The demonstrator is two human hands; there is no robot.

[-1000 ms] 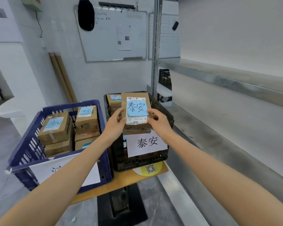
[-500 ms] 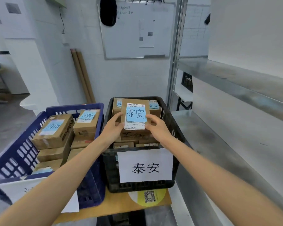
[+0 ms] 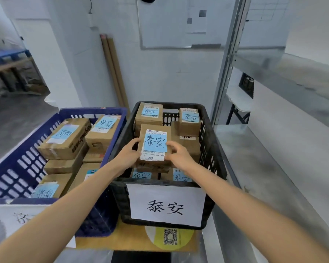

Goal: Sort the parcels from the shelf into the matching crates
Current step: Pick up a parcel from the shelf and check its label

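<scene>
A brown cardboard parcel with a blue note reading 泰安 lies on top of other parcels inside the black crate, whose front sign reads 泰安. My left hand grips its left edge, thumb on top. At its right edge my right hand holds on with curled fingers. Several more parcels with 泰安 notes fill the black crate. To the left stands the blue crate, which holds several parcels marked 济南.
Both crates sit on a wooden cart top with a yellow QR sticker. A bare metal shelf runs along the right, its upright post just behind the black crate. Cardboard tubes lean on the back wall.
Both hands have carried the parcel forward and down into the black crate, onto the parcels there. The view has come closer to the crates.
</scene>
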